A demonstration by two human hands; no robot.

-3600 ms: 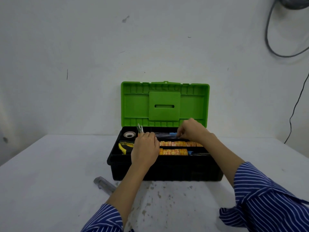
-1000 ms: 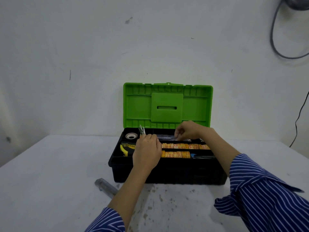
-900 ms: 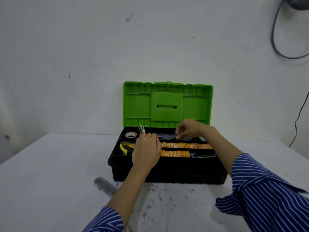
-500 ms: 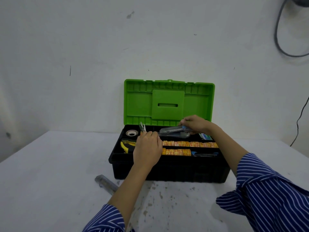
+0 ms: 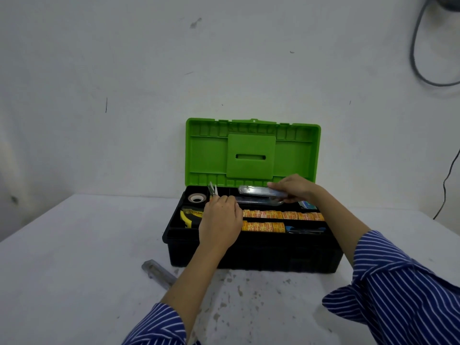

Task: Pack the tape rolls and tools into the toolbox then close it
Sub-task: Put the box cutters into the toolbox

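A black toolbox [image 5: 254, 255] stands open on the table, its green lid [image 5: 251, 153] upright against the wall. My left hand [image 5: 220, 220] rests over the tray's left-middle and holds a small metal tool [image 5: 213, 190] whose tips stick up. My right hand [image 5: 293, 189] grips a clear plastic case [image 5: 258, 191] lifted just above the back compartment. Orange-and-yellow tape rolls [image 5: 281, 215] lie in two rows in the tray. A pale tape roll [image 5: 197, 197] sits at the back left, and a yellow-handled tool [image 5: 186, 216] lies in front of it.
A grey flat bar [image 5: 158, 273] lies on the stained white table [image 5: 74, 257] left of the toolbox's front, partly hidden by my left forearm. A blue item [image 5: 307, 204] sits at the tray's back right. The wall is directly behind the lid. Cables hang at the right.
My right hand has raised the clear plastic case out of the back compartment and shifted slightly right. My left hand has stayed in place with the small metal tool.
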